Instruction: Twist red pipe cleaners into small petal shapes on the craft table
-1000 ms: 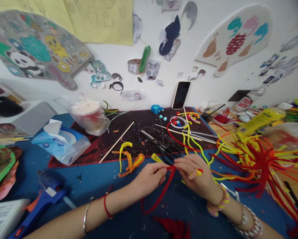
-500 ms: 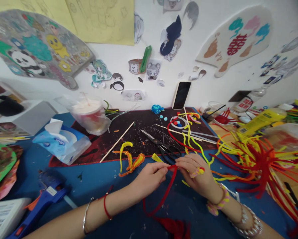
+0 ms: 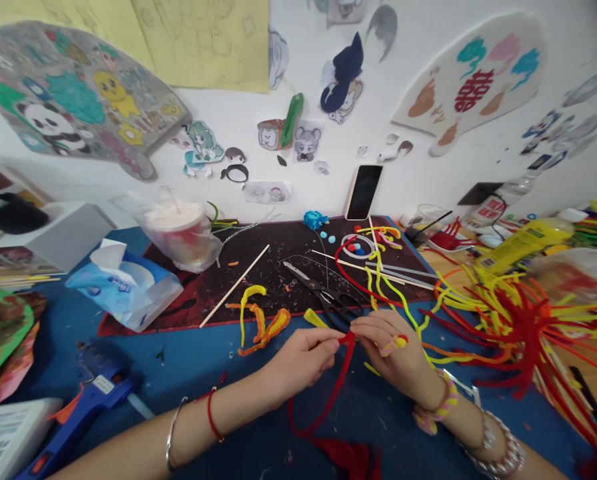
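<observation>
A red pipe cleaner (image 3: 339, 387) is pinched between both hands and loops down in front of me. My left hand (image 3: 306, 357) is closed on it with thumb and forefinger. Close beside it on the right, my right hand (image 3: 398, 350) also pinches the red strand; a pink and yellow ring sits on one finger. Black-handled scissors (image 3: 323, 290) lie just beyond the hands, blades pointing away to the left. Left of them are twisted orange and yellow pipe cleaner pieces (image 3: 266, 327). At the bottom, a dark red bundle (image 3: 351, 457) is blurred.
A blue glue gun (image 3: 96, 393) and a tissue pack (image 3: 123, 283) are on the left, with a bagged cup (image 3: 176, 227) behind. On the right spreads a pile of red and yellow pipe cleaners (image 3: 523, 327). A phone (image 3: 364, 192) leans against the wall.
Both hands have barely moved. The red strand between the fingertips has shifted slightly, and its hanging loop has changed shape a little.
</observation>
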Demonstrator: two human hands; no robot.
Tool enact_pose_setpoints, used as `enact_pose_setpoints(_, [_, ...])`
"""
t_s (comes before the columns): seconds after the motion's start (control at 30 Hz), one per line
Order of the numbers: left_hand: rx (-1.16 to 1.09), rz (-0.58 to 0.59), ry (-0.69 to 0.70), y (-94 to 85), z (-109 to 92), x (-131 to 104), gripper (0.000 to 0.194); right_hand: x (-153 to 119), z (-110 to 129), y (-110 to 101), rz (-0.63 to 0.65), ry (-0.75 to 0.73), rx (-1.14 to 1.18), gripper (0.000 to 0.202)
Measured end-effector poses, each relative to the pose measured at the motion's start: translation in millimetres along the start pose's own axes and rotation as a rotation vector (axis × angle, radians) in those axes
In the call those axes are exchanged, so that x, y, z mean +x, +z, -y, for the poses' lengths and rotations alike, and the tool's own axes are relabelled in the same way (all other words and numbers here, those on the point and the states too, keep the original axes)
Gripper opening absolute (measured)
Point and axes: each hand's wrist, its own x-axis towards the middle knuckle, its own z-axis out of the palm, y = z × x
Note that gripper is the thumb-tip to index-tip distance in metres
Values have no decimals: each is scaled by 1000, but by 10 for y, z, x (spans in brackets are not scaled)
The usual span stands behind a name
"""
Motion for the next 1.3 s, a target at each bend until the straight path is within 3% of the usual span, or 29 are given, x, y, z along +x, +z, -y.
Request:
enact_pose_setpoints(0.2, [128, 18, 65, 15, -19, 0, 30, 7, 22, 26, 56, 47, 12, 14])
enact_pose_setpoints(0.43, [326, -188, 332, -67, -42, -24, 22, -11, -275, -12, -13, 209, -100, 14])
enact_pose_setpoints(0.67, [350, -294, 359, -176, -42, 39, 25, -34, -538, -63, -20, 286, -224, 9])
enact_pose_setpoints(0.87, [312, -274, 289, -225, -14, 117, 27, -42, -568, -84, -27, 294, -230, 9])
enact_pose_setpoints(1.3, [509, -306, 388, -228, -21, 55, 28, -34, -593, -103, 12, 275, -275, 10])
